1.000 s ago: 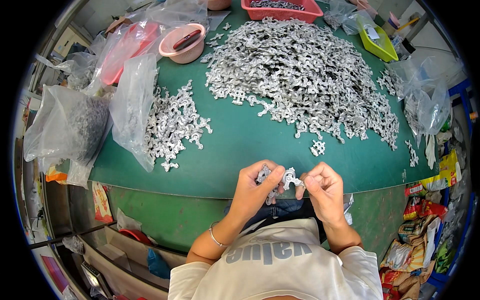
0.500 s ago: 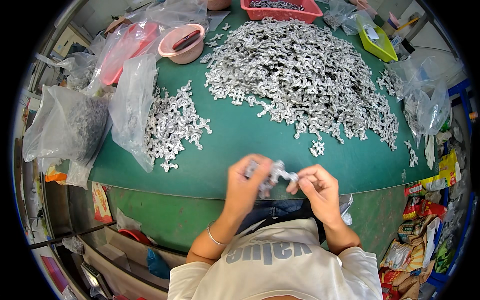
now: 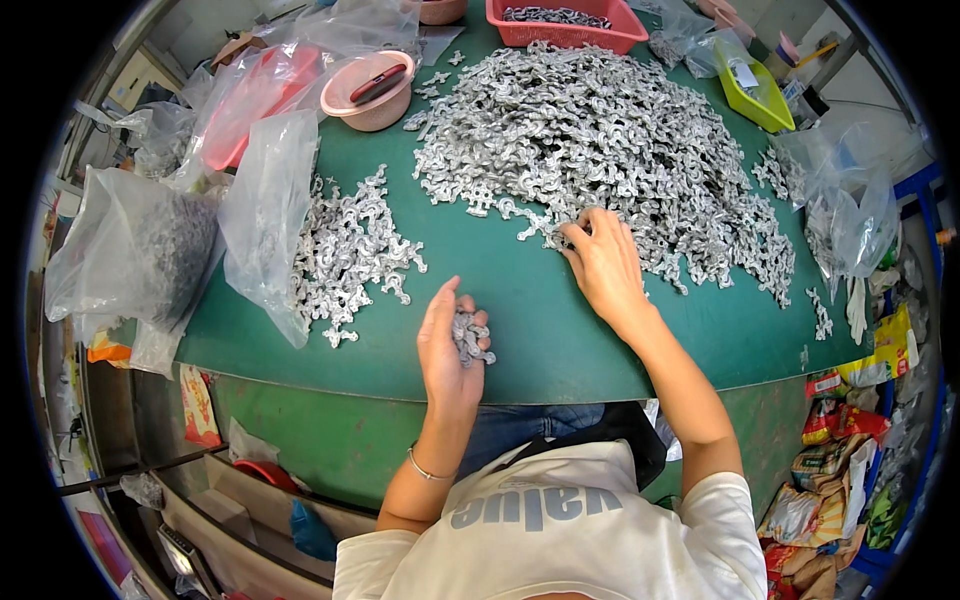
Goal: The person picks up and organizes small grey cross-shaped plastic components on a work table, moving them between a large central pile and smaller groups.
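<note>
Head view: little metal pieces (image 3: 472,336) could fall or tug each other along.
From where I stand, the left hand (image 3: 446,342) is curled round a few of them, over the near part of the green worktop (image 3: 460,250). Bits poke out past the fingers, so I think one could slip and drop if the hold gets loose. The right hand (image 3: 606,264) has its fingers bent down at the near edge of the big pile (image 3: 580,120); I can't tell if it has pinched a piece. Pieces there lie all jumbled, so pulling one might hook others and make some slide. A small pile (image 3: 350,250) sits off to the left, next to a see-through bag (image 3: 265,215). Bumping either pile could mix loose bits up.
</note>
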`<state>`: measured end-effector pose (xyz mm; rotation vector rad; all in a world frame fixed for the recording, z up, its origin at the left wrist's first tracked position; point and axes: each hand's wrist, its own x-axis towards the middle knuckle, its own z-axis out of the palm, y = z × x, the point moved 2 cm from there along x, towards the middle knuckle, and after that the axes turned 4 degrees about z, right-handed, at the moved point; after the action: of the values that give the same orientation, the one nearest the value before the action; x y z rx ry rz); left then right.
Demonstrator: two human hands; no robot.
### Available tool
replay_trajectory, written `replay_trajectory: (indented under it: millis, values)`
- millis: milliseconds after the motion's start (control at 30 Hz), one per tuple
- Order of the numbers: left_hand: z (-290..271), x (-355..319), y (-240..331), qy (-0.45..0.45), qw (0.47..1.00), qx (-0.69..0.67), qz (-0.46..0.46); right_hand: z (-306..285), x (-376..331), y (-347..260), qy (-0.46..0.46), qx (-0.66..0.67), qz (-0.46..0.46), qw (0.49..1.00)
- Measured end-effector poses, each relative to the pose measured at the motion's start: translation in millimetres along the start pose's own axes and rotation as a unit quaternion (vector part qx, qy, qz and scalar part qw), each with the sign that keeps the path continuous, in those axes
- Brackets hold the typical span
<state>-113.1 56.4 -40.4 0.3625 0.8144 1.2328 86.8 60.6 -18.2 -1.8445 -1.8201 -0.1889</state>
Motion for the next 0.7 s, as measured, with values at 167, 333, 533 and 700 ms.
replay_trajectory:
  millis: [167,333,533,700]
  values:
    - [7.6,-9.4,1.1,-0.031,0.998,0.054,-0.006,-7.6,-0.4,8.5,0.073,0.057,-0.020,0.996]
    - [15.5,-16.5,-5.1,-0.085,0.993,0.083,-0.025,-19.1,-15.4,12.3,0.089,0.249,0.159,0.951]
    - [23.4,-24.9,-11.7,-0.111,0.987,0.102,-0.051,-9.5,-10.1,1.5,0.012,0.037,0.027,0.999]
    - [21.0,-26.2,-10.0,-0.111,0.988,0.097,-0.047,-12.2,-11.9,10.9,0.117,0.105,0.021,0.987]
